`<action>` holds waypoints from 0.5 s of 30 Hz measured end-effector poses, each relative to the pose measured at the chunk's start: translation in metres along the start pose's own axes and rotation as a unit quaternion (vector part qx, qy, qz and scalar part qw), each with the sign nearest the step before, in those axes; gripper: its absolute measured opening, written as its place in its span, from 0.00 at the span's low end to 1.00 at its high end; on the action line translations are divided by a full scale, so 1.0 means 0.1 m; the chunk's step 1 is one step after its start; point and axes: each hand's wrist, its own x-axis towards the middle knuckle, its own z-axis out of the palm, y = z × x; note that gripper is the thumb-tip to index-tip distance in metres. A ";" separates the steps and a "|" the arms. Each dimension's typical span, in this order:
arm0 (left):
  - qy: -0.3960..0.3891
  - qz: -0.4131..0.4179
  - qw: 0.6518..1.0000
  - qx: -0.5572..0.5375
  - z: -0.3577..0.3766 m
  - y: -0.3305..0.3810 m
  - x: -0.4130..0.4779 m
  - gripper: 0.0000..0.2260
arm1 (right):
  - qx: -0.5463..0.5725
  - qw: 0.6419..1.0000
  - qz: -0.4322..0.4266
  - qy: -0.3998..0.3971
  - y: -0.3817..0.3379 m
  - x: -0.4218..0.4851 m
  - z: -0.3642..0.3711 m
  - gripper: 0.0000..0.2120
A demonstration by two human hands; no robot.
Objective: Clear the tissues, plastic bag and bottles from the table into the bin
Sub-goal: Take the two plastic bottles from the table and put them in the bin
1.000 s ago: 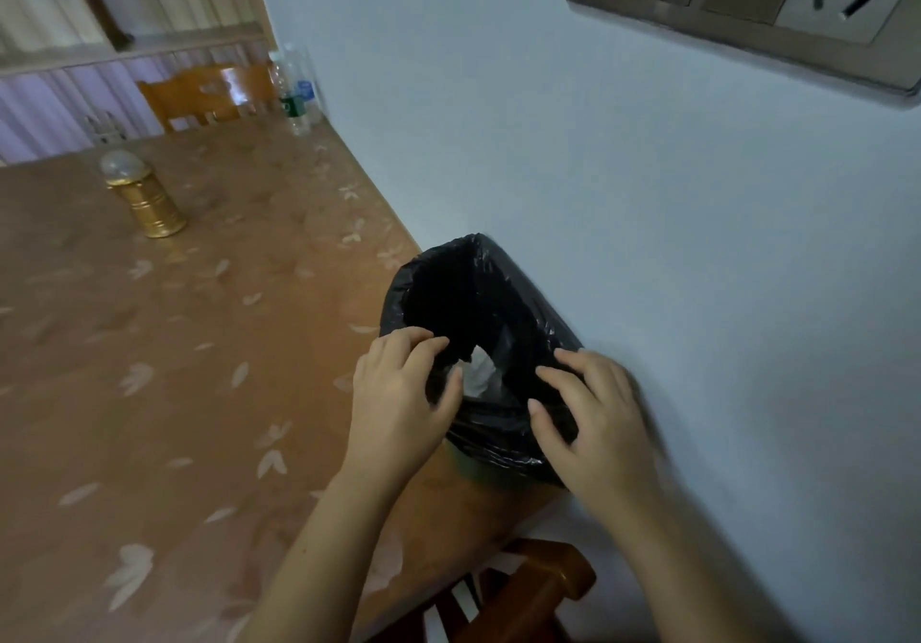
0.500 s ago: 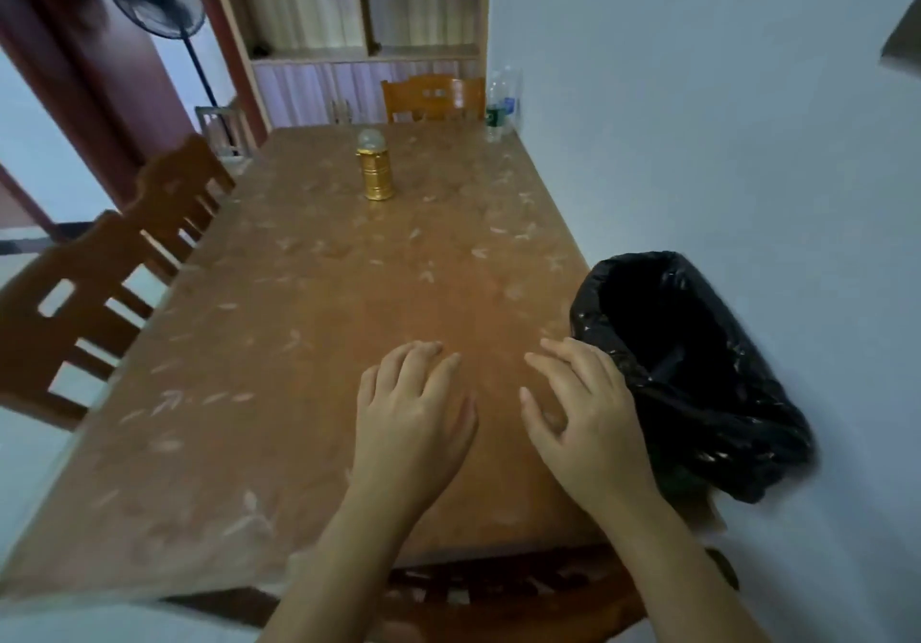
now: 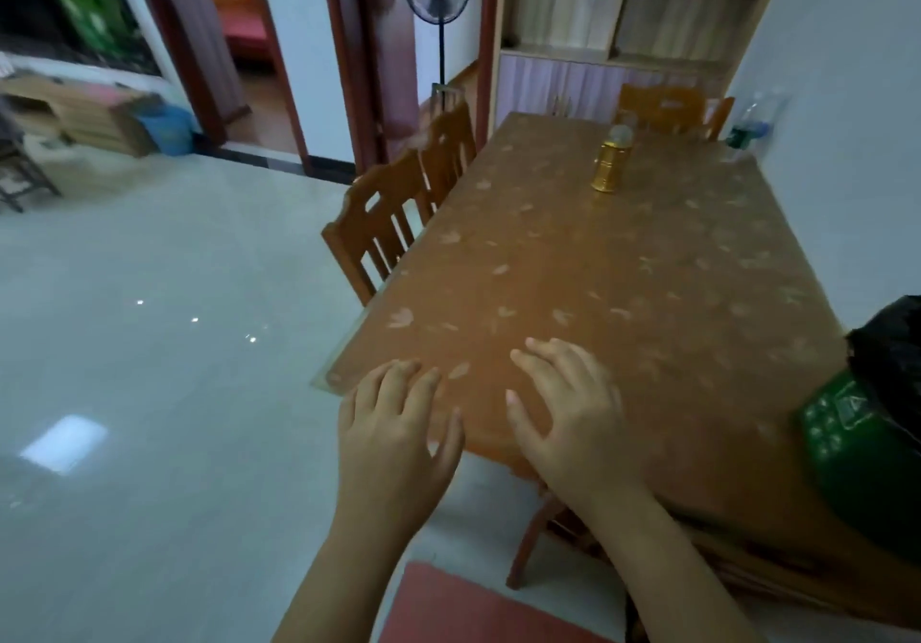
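A dining room with a pale tiled floor holds a long brown table [image 3: 598, 283] set against a white wall; everything below is placed from this table. The bin [image 3: 867, 448], green with a black liner, sits at the near right corner of the table beside the wall. At the far right corner, against the wall, stand what look like 2 clear plastic bottles [image 3: 752, 119], blurred. A gold jar [image 3: 609, 164] stands near the far end, well apart from them. No tissues or plastic bag are visible on the table.

The left hand [image 3: 398, 438] hovers over the near left corner and the right hand [image 3: 568, 413] is just beside it, over the near edge. Both hands have the fingers spread and relaxed, and both hold nothing.

The bottles seem the only task things left. If empty, they should be light, thin-walled and easy to dent, so a gentle grasp around the middle of the body looks best. The smooth plastic may slip. Reaching them probably calls for walking along the table.
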 end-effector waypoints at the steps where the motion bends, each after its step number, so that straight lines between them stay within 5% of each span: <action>1: 0.004 -0.008 1.000 0.007 -0.08 -0.13 -0.07 0.16 | 0.008 1.000 -0.008 -0.006 -0.15 0.01 0.09 0.18; 15: 0.077 -0.149 0.981 0.095 -0.62 -1.81 -0.34 0.16 | 0.110 0.978 -0.148 -0.102 -1.65 0.51 1.40 0.19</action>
